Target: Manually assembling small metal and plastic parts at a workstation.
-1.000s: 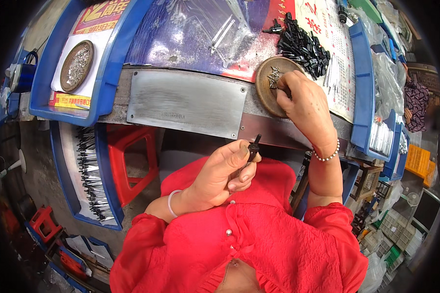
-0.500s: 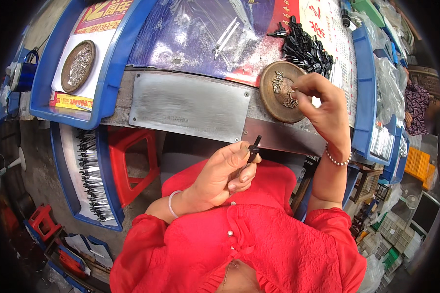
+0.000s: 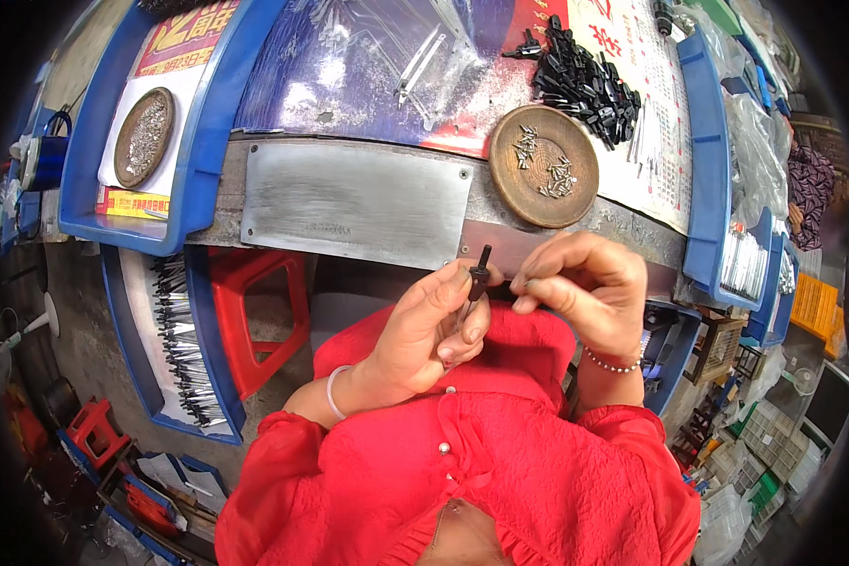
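The left hand [image 3: 424,330] is gripping a small black plastic part [image 3: 479,275] between thumb and fingertips, and the right hand [image 3: 580,288] is pinching what appears to be a small metal screw or pin [image 3: 528,281] between thumb and forefinger (too small to identify with certainty). Both hands are meeting just above the person's red blouse [image 3: 462,472], in front of the bench edge.

The black part is standing nearly upright, its long axis running from roughly six to twelve o'clock, with its head protruding above the left fingertips. The pinched piece is lying at about three o'clock from the black part, just beside it, and the two are not yet touching. The right hand is therefore the nearer to the gap that is being closed, while the left is serving as the holder.

At about twelve o'clock from the hands, a round brown dish [image 3: 543,166] is holding a scatter of small metal pieces. Beyond it, at one o'clock, a heap of black parts [image 3: 585,83] is lying on a printed sheet. A bare grey metal plate [image 3: 354,201] is lying at eleven o'clock, a second dish [image 3: 144,137] at ten o'clock within a blue tray [image 3: 198,141], and a red stool [image 3: 255,321] at nine o'clock.
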Tool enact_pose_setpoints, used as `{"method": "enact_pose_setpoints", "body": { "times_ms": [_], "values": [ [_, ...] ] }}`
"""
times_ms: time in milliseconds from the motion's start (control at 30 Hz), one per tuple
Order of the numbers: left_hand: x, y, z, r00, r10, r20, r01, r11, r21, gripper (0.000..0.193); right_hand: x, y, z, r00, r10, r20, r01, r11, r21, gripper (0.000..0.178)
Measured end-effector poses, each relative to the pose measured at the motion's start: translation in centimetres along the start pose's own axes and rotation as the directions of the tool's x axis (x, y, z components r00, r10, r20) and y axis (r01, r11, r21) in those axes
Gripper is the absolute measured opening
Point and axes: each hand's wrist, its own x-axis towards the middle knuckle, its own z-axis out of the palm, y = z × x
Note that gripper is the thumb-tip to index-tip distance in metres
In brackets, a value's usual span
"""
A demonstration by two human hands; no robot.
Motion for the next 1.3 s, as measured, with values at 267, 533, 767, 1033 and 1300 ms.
{"method": "enact_pose_setpoints", "body": {
  "times_ms": [267,533,767,1033,1300],
  "values": [
    [-0.2,-0.3,0.4,1.0,0.004,-0.004,-0.004,1.0,0.028,0.026,-0.5,0.8,1.3,0.985,0.174,0.019,-0.175,0.978,0.116,0.009],
    [-0.4,-0.5,0.4,0.999,-0.008,-0.045,0.011,0.997,0.075,0.027,-0.7,0.5,1.7,0.984,0.17,0.047,-0.171,0.985,-0.001,0.011],
    [-0.4,-0.4,0.7,0.997,-0.031,-0.074,0.036,0.997,0.073,0.029,-0.8,0.9,1.7,0.987,0.145,0.067,-0.133,0.978,-0.162,0.015],
    [-0.3,-0.5,0.3,0.998,-0.019,-0.058,0.023,0.998,0.055,0.028,-1.0,1.4,2.9,0.998,-0.061,0.0,0.053,0.864,-0.5,0.02],
    [-0.1,-0.7,0.4,0.998,-0.005,-0.058,0.01,0.996,0.093,0.021,-1.1,1.1,3.6,0.964,-0.249,0.09,0.235,0.648,-0.724,0.028]
  ]
}}
